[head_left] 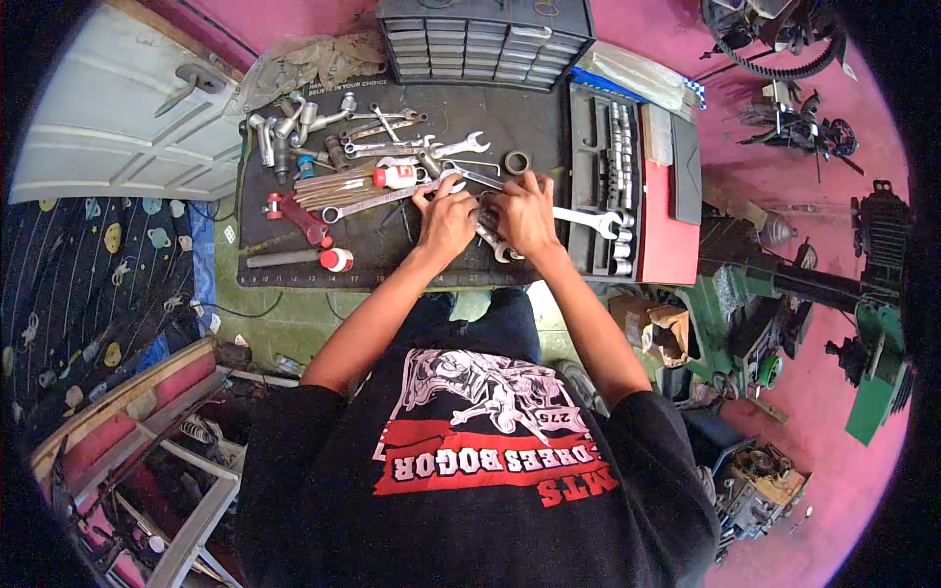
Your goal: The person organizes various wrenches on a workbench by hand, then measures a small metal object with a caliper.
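My left hand (pixel 449 218) is over the dark work mat (pixel 284 225) with its fingers curled. Close beside it, my right hand (pixel 524 214) also has bent fingers pointing down. What either hand pinches is hidden beneath the fingers. A wrench (pixel 477 176) lies just beyond the fingertips. Out from the right hand's right side extends a large combination wrench (pixel 586 220). An open-end wrench (pixel 502 253) shows below and between the hands. A long ring wrench (pixel 365 204) lies to the left, near a white bottle with a red label (pixel 397 176). Beyond the right hand sits a metal ring (pixel 517 162).
Several sockets and wrenches crowd the mat's left side, with a red-handled tool (pixel 302 218) and a red-capped bottle (pixel 336 260). A drawer cabinet (pixel 487 44) stands at the back. Along the right is a socket tray (pixel 588 147) beside a red case (pixel 669 235).
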Demonstrator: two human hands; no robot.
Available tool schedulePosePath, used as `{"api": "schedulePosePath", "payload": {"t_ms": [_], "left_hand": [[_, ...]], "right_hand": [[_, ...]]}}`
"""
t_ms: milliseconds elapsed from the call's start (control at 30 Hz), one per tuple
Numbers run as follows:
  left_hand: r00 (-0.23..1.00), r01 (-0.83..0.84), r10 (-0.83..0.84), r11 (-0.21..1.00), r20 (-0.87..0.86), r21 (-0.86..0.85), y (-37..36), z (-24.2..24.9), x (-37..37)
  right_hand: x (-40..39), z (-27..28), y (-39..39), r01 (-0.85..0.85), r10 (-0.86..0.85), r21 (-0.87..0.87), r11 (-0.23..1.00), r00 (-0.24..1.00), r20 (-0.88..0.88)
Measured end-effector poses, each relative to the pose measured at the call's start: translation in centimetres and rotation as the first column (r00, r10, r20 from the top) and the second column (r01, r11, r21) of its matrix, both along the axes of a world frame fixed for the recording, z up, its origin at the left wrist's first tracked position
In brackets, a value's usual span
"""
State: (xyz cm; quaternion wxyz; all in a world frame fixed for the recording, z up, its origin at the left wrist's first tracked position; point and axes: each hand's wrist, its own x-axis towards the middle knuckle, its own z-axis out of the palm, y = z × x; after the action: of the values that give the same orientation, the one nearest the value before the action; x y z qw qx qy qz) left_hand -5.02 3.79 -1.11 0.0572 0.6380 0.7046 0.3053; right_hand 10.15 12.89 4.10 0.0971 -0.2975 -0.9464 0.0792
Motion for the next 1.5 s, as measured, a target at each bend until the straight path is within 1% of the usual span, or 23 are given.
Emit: {"api": "schedulePosePath", "payload": {"t_ms": [67, 167, 267, 300, 400, 567, 667, 733, 767, 833, 867, 933, 967, 1100, 1167, 1200, 1267, 1300, 1333, 1400, 1433, 1500], "left_hand": [[1.000, -0.004, 0.004, 1.000, -0.005, 0.007, 0.0, -0.4, 0.1], [1.000, -0.009, 0.009, 1.000, -0.015, -0.025, -0.1, -0.2, 0.2], [0.999, 0.011, -0.013, 0.999, -0.036, -0.046, 0.0, 0.0, 0.0], [0.999, 0.020, -0.022, 0.998, -0.045, -0.051, -0.1, -0.1, 0.0], [0.999, 0.025, -0.026, 0.999, -0.043, -0.021, 0.1, -0.1, 0.0], [0.999, 0.040, -0.041, 0.998, -0.025, -0.046, 0.0, 0.0, -0.1], [0.998, 0.054, -0.055, 0.998, -0.022, -0.022, 0.0, -0.2, -0.1], [0.998, 0.060, -0.060, 0.998, -0.017, -0.014, -0.1, 0.0, -0.1], [0.998, 0.060, -0.060, 0.998, -0.018, -0.011, 0.0, 0.1, -0.1], [0.998, 0.062, -0.062, 0.998, 0.004, 0.001, 0.0, 0.1, 0.0], [0.998, 0.059, -0.059, 0.998, 0.004, 0.000, 0.0, 0.1, 0.0], [0.998, 0.049, -0.050, 0.998, -0.036, -0.031, 0.0, 0.0, 0.0], [0.998, 0.047, -0.048, 0.998, -0.038, -0.033, 0.0, 0.0, 0.0], [0.998, 0.052, -0.054, 0.997, -0.043, -0.054, 0.0, 0.3, -0.2], [0.998, 0.053, -0.055, 0.997, -0.036, -0.052, 0.0, 0.3, -0.2], [0.998, 0.057, -0.058, 0.998, -0.023, -0.031, 0.0, 0.2, -0.2], [0.998, 0.056, -0.056, 0.998, -0.012, -0.008, 0.0, 0.0, -0.2], [0.998, 0.064, -0.064, 0.998, -0.016, 0.000, 0.0, -0.1, -0.2], [0.997, 0.073, -0.073, 0.997, -0.020, 0.007, 0.0, -0.2, -0.3], [0.996, 0.083, -0.083, 0.996, -0.019, -0.018, 0.0, -0.1, -0.4], [0.995, 0.094, -0.095, 0.995, -0.015, -0.043, 0.1, -0.1, -0.5], [0.995, 0.099, -0.100, 0.994, -0.018, -0.040, 0.1, 0.1, -0.7]], "right_hand": [[-0.1, -0.5, 0.0, 0.014, -0.015, -0.022, 1.000, 0.999, -0.037], [-0.9, -0.8, -0.6, 0.009, -0.006, 0.104, 0.995, 1.000, -0.028], [-0.8, -0.3, -0.5, -0.008, 0.007, 0.110, 0.994, 1.000, 0.014], [-0.5, 0.0, -0.4, 0.001, -0.002, 0.042, 0.999, 1.000, 0.030], [0.4, 0.5, -0.2, 0.007, -0.007, -0.002, 1.000, 1.000, 0.002], [-0.6, -0.6, -0.3, 0.004, -0.003, 0.049, 0.999, 1.000, -0.023], [-0.6, -0.4, -0.1, 0.012, -0.012, 0.075, 0.997, 1.000, 0.010], [0.4, 0.4, 0.3, -0.104, 0.105, 0.021, 0.994, 0.994, -0.014], [0.5, 0.2, 0.5, -0.104, 0.104, 0.023, 0.994, 0.994, -0.014], [0.5, -0.3, 0.9, -0.108, 0.112, 0.051, 0.993, 0.989, -0.092], [0.3, -0.6, 1.0, -0.110, 0.115, 0.049, 0.993, 0.989, -0.092], [-1.0, -0.7, 1.2, -0.052, 0.052, 0.042, 0.998, 0.999, 0.000], [-1.6, -1.2, 1.3, -0.047, 0.051, 0.092, 0.995, 0.998, -0.043], [-1.6, -0.7, 1.2, -0.045, 0.050, 0.091, 0.995, 0.997, -0.055], [-0.6, 0.1, 1.0, -0.093, 0.093, 0.025, 0.995, 0.996, -0.008], [-0.1, 0.1, 0.8, -0.095, 0.096, 0.026, 0.995, 0.995, -0.006], [0.4, 0.0, 0.7, -0.094, 0.093, -0.009, 0.996, 0.992, -0.087], [0.1, -0.3, 0.8, -0.073, 0.074, -0.053, 0.996, 0.997, 0.011], [-0.2, -0.6, 0.9, -0.075, 0.076, -0.054, 0.996, 0.997, 0.010], [-0.9, -1.1, 1.0, -0.030, 0.030, 0.020, 0.999, 1.000, 0.010], [-1.3, -1.3, 0.8, -0.029, 0.028, 0.021, 0.999, 1.000, 0.010], [-1.7, -1.3, 0.5, 0.026, -0.025, 0.021, 0.999, 1.000, -0.014]]}}
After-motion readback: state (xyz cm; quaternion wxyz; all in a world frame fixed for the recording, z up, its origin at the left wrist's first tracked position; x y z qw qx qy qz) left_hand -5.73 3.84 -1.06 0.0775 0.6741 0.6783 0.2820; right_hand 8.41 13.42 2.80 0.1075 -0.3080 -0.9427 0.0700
